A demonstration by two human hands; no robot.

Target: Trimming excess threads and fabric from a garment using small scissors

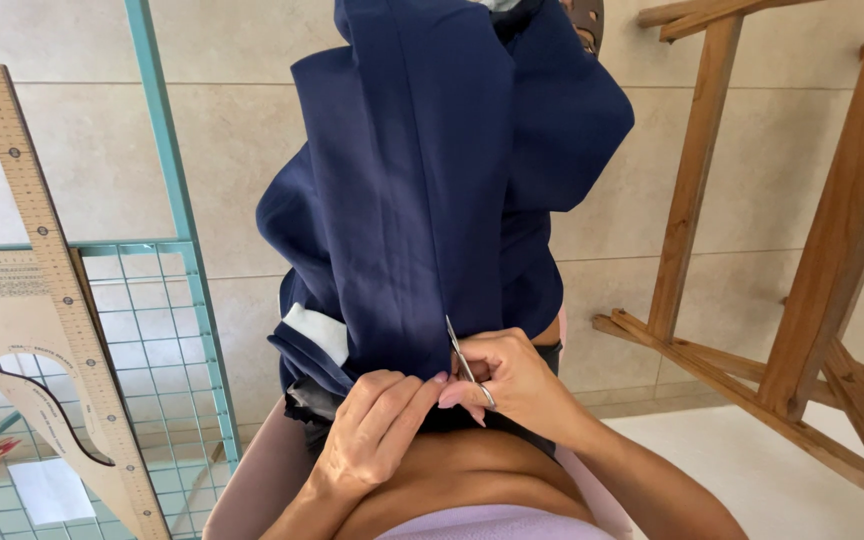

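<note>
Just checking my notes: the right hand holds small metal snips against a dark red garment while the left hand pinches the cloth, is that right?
Not quite. In the head view the garment is navy blue, not dark red. The right hand does hold small metal snips, and the left hand pinches the cloth.

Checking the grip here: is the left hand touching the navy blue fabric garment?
Touching. The head view shows the left hand pinching the lower edge of the navy blue fabric garment with its fingertips, no gap visible.

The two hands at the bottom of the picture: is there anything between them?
In the head view, only a fold of the dark navy blue fabric garment lies between the left hand and the right hand, which holds small metal snips.
</note>
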